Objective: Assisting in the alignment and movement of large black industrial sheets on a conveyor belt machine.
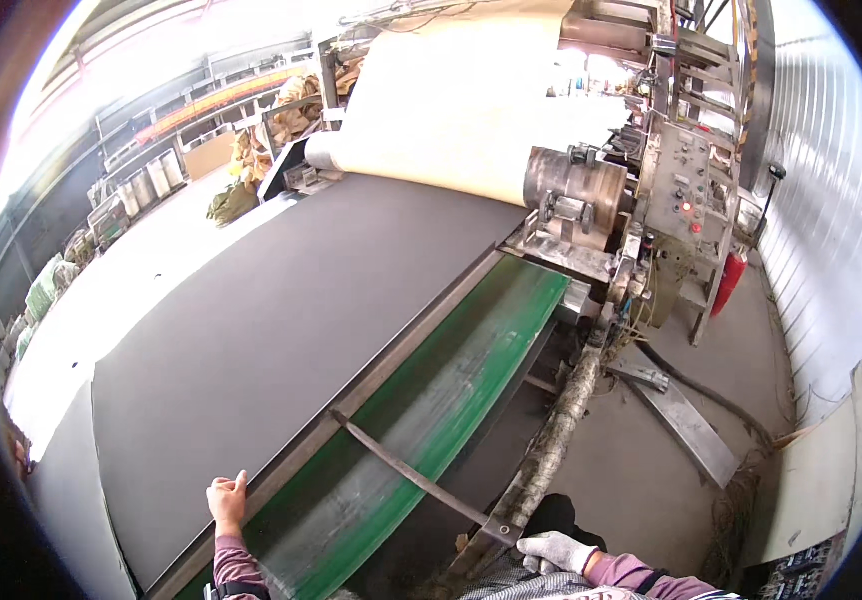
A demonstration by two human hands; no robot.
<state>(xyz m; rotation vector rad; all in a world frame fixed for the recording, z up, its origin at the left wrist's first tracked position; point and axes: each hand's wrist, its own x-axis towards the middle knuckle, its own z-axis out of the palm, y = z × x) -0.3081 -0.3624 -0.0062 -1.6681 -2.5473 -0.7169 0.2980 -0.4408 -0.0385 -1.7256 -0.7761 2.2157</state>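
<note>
My left hand [227,501] rests bare on the near edge of a wide dark grey sheet [281,320] that lies over a long machine bed. Its fingers lie flat on the sheet's rim, gripping nothing. My right hand [558,551] wears a white glove and is closed around the near end of a flat metal bar [411,478]. The bar runs diagonally across the green belt [451,380] toward the sheet's edge.
A large cream roll [451,100] feeds into the machine at the back. A metal roller housing [576,195] and a grey control panel with buttons [686,185] stand to the right. A red cylinder [728,283], cables and metal plates lie on the concrete floor [711,350]. Shelving lines the far left.
</note>
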